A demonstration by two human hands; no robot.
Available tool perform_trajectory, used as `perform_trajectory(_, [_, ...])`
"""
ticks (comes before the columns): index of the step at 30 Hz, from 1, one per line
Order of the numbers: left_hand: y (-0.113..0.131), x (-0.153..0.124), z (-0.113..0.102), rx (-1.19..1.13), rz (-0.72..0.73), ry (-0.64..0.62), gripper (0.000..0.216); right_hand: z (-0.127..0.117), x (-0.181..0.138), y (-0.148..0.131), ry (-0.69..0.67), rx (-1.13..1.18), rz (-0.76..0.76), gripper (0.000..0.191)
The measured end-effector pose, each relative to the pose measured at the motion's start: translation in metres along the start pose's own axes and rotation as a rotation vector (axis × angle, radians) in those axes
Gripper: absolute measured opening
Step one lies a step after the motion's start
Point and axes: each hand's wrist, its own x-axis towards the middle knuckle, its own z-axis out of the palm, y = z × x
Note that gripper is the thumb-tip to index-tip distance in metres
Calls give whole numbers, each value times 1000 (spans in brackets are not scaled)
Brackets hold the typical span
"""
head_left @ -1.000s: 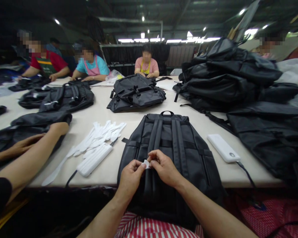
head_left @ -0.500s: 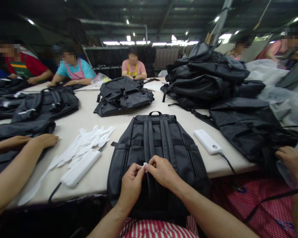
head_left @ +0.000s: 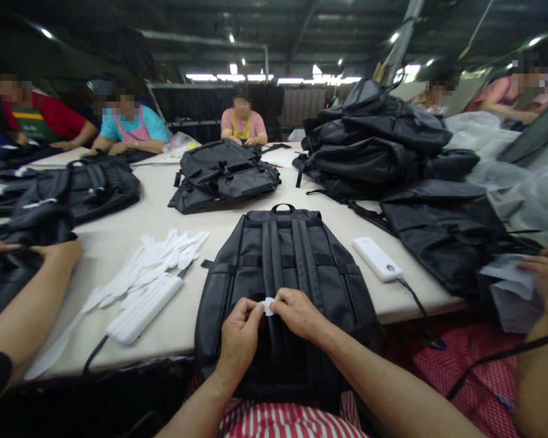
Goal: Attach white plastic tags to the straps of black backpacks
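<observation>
A black backpack (head_left: 249,261) lies in front of me, its straps and back panel facing up and its lower end over the table edge. Above the straps, my left hand (head_left: 243,325) pinches one side of a small white strip (head_left: 268,306). My right hand (head_left: 299,313) pinches the other side, so the white piece shows between the two sets of fingertips. Both hands are closed. Whether the strip is wrapped around a strap cannot be made out.
Left of the backpack lie a pile of white strips (head_left: 153,261) and a white power bank (head_left: 144,310) with a cable. A second power bank (head_left: 377,258) is on the right. Black backpacks (head_left: 360,158) are stacked behind. Co-workers' hands (head_left: 61,252) work at both sides.
More of the white strip shows between my fingertips, which are slightly farther apart. The neighbour on the left lifts black material; the one on the right now holds a translucent sheet.
</observation>
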Motion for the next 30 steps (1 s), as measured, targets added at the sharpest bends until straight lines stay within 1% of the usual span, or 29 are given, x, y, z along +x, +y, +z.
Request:
perform_trajectory(2, [-2, -2, 0, -3, 22, 19, 20, 3, 0, 2, -15, 89, 65, 17])
perform_trajectory(3, [-3, -4, -1, 25, 56, 29, 19, 5, 1, 3, -26, 142, 106, 17])
perform_trajectory(6, [-1, -7, -2, 158, 240, 14, 15, 4, 4, 5, -65, 248, 221, 17])
perform_trajectory(7, [1, -7, -3, 197, 300, -10, 15, 3, 5, 5, -64, 230, 216, 17])
perform_trajectory(8, [2, -7, -3, 226, 344, -35, 15, 0, 6, 5, -49, 178, 173, 17])
perform_trajectory(9, [4, -5, -4, 242, 363, -52, 15, -2, 7, 4, -26, 103, 98, 17])
perform_trajectory(10, [6, -3, -5, 242, 353, -53, 15, -4, 7, 4, -3, 20, 13, 18])
perform_trajectory(11, [8, -1, -6, 217, 310, -42, 16, -5, 6, 3, 13, -53, -60, 18])
perform_trajectory(12, [9, 2, -7, 159, 228, -29, 16, -6, 4, 3, 24, -104, -106, 18])
perform_trajectory(15, [11, 10, -8, -166, -142, -31, 20, -1, -2, 3, 78, -131, -112, 17])
perform_trajectory(16, [11, 11, -8, -266, -240, -41, 21, 2, -4, 3, 106, -116, -106, 17])
perform_trajectory(17, [11, 11, -8, -325, -290, -43, 21, 5, -4, 4, 131, -92, -99, 17])
perform_trajectory(18, [10, 10, -8, -327, -280, -39, 21, 8, -3, 5, 143, -57, -85, 17])
perform_trajectory(19, [10, 8, -7, -276, -217, -27, 20, 10, -2, 7, 139, -7, -54, 18])
perform_trajectory(22, [9, 1, -8, -11, 114, -21, 17, 13, 2, 10, 45, 236, 148, 16])
perform_trajectory(23, [9, -1, -8, 54, 195, -27, 17, 13, 3, 11, 10, 318, 212, 15])
perform_trajectory(24, [8, -2, -9, 92, 231, -24, 17, 12, 3, 11, -12, 377, 248, 15])
perform_trajectory(25, [7, -2, -9, 106, 225, -12, 18, 12, 3, 11, -18, 406, 247, 15])
perform_trajectory(27, [5, 1, -10, 83, 125, 16, 19, 10, 1, 11, -1, 375, 158, 16])
perform_trajectory(30, [1, 8, -11, -74, -30, 4, 22, 8, -2, 11, 21, 265, 29, 18])
